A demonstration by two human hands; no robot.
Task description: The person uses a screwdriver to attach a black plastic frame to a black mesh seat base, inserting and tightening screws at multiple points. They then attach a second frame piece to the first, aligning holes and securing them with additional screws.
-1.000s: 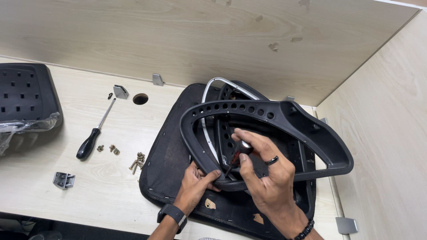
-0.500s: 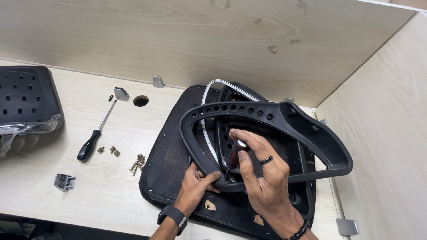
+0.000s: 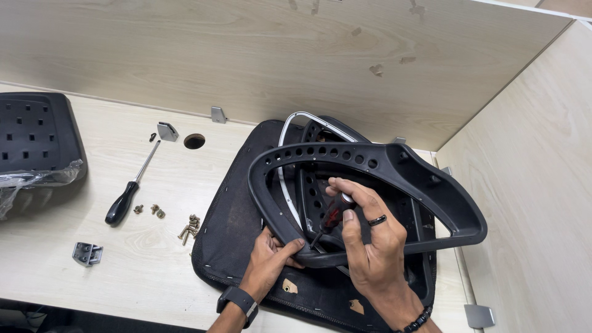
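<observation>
Black plastic armrest frame (image 3: 382, 169) is steadied at its near rim by the gripping left hand (image 3: 271, 259) so the right hand (image 3: 370, 243), closed on a small screwdriver (image 3: 330, 217), can reach inside it.

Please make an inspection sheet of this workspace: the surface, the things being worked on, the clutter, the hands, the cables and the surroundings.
Surface: pale wood-look desk with a round hole.
Job's things: black plastic frame tilted over a black seat base; small screwdriver at the frame's lower rim.
Clutter: long black-handled screwdriver, loose screws, metal bracket, second black panel partly in clear plastic wrap.
Hands: left hand grips the frame's rim; right hand holds the small screwdriver.
Cables: nothing seen.
Surroundings: wooden partition walls behind and to the right.
</observation>
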